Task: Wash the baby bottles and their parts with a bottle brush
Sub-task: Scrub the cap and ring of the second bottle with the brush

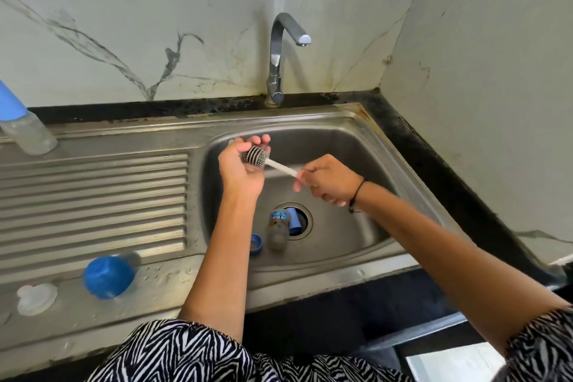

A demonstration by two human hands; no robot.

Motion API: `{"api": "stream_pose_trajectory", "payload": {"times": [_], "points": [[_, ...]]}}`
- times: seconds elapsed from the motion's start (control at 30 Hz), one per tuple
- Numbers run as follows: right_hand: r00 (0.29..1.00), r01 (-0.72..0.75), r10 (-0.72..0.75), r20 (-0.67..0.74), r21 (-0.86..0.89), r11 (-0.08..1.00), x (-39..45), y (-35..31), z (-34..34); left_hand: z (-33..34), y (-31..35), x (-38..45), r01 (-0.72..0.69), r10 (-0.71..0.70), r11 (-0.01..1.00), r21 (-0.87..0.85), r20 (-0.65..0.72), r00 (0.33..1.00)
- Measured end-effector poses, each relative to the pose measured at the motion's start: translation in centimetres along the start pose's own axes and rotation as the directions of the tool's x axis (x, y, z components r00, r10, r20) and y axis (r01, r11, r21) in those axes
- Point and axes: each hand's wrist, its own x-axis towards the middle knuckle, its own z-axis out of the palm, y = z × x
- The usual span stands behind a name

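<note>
One bottle brush [255, 157] is being held over the sink basin [341, 226], its bristled head sitting in the cupped left hand [240, 169] while its white handle is running rightward into the right hand [328, 184]. The left fingers [263, 139] are curling round the bristles and round a small clear part that is too hidden to name. The right fingers are closing in a pinch on the handle's end.

Down in the basin, one baby bottle [277, 231] is lying on its side with its printed end at the drain [302, 220], and one blue cap [294, 222] is resting in the drain opening just beside it. One blue ring [256, 244] is lying near the bottle's other end, partly behind the left forearm.

On the steel surface [93, 189] left of the basin, a second bottle with a blue cap [108, 276] is standing near the front edge, one pale round lid [36, 299] is lying beside it, and a third bottle with a blue top [21, 125] is standing at the far left edge.

One tap [280, 49] is rising behind the basin, with no water visible at its spout.
</note>
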Motion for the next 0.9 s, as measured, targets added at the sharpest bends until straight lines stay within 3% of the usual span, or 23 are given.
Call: {"api": "stream_pose_trajectory", "payload": {"times": [0.07,0.13,0.2,0.27,0.3,0.37,0.4,0.43,0.47,0.5,0.53,0.57,0.6,0.67,0.73,0.77,0.83,0.9], "points": [[0.972,-0.133,0.071,0.224,0.272,0.953,-0.1,0.5,-1.3,0.5,0.2,-1.1,-0.009,0.035,0.985,-0.174,0.147,0.989],[0.960,-0.144,0.058,0.273,0.303,0.942,-0.3,0.9,-1.9,0.9,0.2,-1.6,0.006,0.044,0.974,-0.225,0.219,0.975],[0.992,-0.043,0.017,0.123,0.208,0.977,-0.1,0.6,-1.6,0.9,0.2,-1.4,0.041,-0.020,0.992,-0.116,0.177,0.984],[0.990,0.061,-0.082,-0.115,-0.176,0.983,-0.1,0.1,-1.2,0.6,0.2,-0.8,0.100,-0.099,0.990,0.100,-0.012,0.995],[0.966,0.054,-0.163,-0.202,-0.461,0.886,0.0,0.2,-1.2,0.5,0.0,-0.5,0.139,-0.111,0.967,0.212,-0.138,0.984],[0.874,-0.006,-0.406,-0.266,-0.843,0.538,-0.1,0.6,-0.6,0.4,-0.4,-0.3,0.185,-0.068,0.917,0.354,-0.318,0.946],[0.816,-0.039,-0.529,-0.234,-0.935,0.354,-0.1,0.9,-0.1,0.4,-0.7,-0.2,0.187,-0.048,0.908,0.375,-0.349,0.936],[0.775,-0.073,-0.596,-0.211,-0.966,0.246,-0.4,0.9,0.5,0.4,-0.9,-0.2,0.180,-0.040,0.913,0.366,-0.357,0.933],[0.734,-0.082,-0.648,-0.205,-0.973,0.214,-0.5,0.9,0.9,0.6,-1.1,-0.1,0.159,-0.038,0.933,0.324,-0.350,0.936],[0.718,-0.081,-0.660,-0.221,-0.968,0.236,-0.4,0.9,1.1,0.7,-1.2,0.1,0.123,-0.032,0.959,0.256,-0.331,0.943],[0.746,-0.033,-0.620,-0.242,-0.944,0.329,-0.4,0.6,1.2,0.8,-1.1,0.2,0.072,-0.014,0.980,0.184,-0.297,0.955],[0.803,-0.001,-0.517,-0.298,-0.866,0.499,-0.3,0.0,1.0,0.8,-1.0,0.3,0.016,0.014,0.992,0.122,-0.247,0.969],[0.883,0.046,-0.368,-0.290,-0.728,0.685,-0.5,-0.3,0.8,0.8,-0.9,0.4,-0.033,0.046,0.997,0.072,-0.188,0.981],[0.982,0.074,-0.113,-0.152,-0.236,0.969,-0.3,-0.4,0.1,0.7,-0.8,0.3,-0.081,0.080,0.997,-0.010,-0.070,0.994],[0.998,-0.055,0.046,0.053,0.182,0.982,0.0,0.1,-0.8,0.5,-1.0,-0.2,-0.055,0.058,0.993,-0.108,0.018,0.998],[0.981,-0.147,0.106,0.165,0.263,0.954,0.0,0.3,-1.3,0.3,-1.2,-0.5,-0.029,0.039,0.984,-0.174,0.053,0.998],[0.932,-0.271,0.173,0.319,0.297,0.916,0.0,0.9,-2.2,0.2,-1.4,-0.8,0.027,0.001,0.960,-0.278,0.103,0.995],[0.937,-0.275,0.185,0.297,0.296,0.915,0.2,1.3,-2.4,0.3,-1.4,-0.7,0.064,-0.047,0.973,-0.220,0.080,0.996]]}}
